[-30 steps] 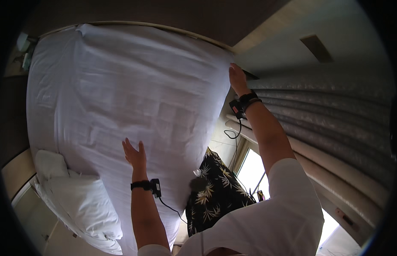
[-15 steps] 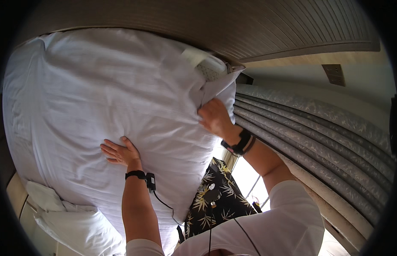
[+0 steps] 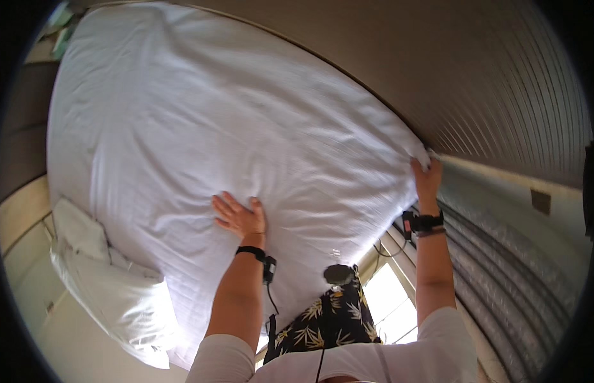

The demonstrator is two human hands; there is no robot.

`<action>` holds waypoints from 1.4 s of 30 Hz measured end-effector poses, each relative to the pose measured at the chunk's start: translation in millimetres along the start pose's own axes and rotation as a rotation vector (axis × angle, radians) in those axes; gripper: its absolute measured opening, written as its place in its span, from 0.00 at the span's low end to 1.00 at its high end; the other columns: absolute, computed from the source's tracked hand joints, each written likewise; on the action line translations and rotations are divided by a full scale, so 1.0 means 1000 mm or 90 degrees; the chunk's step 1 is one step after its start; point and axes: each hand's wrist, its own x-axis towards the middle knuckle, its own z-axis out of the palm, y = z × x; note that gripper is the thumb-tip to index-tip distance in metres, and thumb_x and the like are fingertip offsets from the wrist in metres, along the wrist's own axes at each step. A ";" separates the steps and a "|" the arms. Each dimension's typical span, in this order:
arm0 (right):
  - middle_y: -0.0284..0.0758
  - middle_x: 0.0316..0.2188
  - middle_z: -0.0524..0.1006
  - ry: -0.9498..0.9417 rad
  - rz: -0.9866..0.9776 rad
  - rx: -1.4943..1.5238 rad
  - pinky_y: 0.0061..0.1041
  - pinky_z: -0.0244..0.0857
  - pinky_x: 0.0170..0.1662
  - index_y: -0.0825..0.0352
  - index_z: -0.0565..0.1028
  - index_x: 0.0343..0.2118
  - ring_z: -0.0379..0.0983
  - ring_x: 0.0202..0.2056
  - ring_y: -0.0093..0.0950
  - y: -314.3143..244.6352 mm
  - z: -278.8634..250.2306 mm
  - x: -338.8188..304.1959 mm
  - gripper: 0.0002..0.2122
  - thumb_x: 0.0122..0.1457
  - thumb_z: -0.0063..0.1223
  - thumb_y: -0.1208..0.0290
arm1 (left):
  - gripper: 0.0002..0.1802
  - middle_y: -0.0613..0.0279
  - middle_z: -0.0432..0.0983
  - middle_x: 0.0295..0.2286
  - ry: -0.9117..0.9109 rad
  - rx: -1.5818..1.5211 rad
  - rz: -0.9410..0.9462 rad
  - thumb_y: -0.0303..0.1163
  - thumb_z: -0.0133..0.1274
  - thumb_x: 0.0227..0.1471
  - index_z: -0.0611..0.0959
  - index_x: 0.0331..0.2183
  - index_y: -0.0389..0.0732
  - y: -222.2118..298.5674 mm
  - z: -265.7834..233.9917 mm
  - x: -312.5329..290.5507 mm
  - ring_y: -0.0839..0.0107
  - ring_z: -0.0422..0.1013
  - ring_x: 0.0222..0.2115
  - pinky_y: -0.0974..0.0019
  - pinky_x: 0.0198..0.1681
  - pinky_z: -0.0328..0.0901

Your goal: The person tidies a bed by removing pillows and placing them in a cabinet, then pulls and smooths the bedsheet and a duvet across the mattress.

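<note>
A wrinkled white bed sheet [image 3: 182,127] covers the mattress in front of me. My left hand [image 3: 241,216] lies on it with spread fingers, holding nothing. At the far right corner of the bed, beside a brown panel, my right hand [image 3: 426,177] is closed on the sheet's corner. The fingertips there are partly hidden by the fabric. Both wrists wear black straps with small devices.
White pillows [image 3: 115,297] rest at the near left edge of the bed. The ribbed brown panel [image 3: 476,83] borders the far side. Grey patterned curtains [image 3: 501,287] hang on the right, near a bright window [image 3: 389,297].
My right hand has moved outward to the bed's corner with the sheet, and the folded-back part now covers the mattress corner. My left hand stays flat on the sheet. The view has turned.
</note>
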 end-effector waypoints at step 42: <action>0.34 0.52 0.55 -0.462 -0.774 0.098 0.44 0.43 0.50 0.60 0.61 0.48 0.47 0.54 0.33 -0.422 0.133 -0.063 0.22 0.48 0.43 0.60 | 0.37 0.51 0.37 0.54 0.014 -0.073 -0.045 0.50 0.40 0.40 0.55 0.51 0.43 -0.041 -0.048 0.138 0.55 0.32 0.55 0.42 0.51 0.27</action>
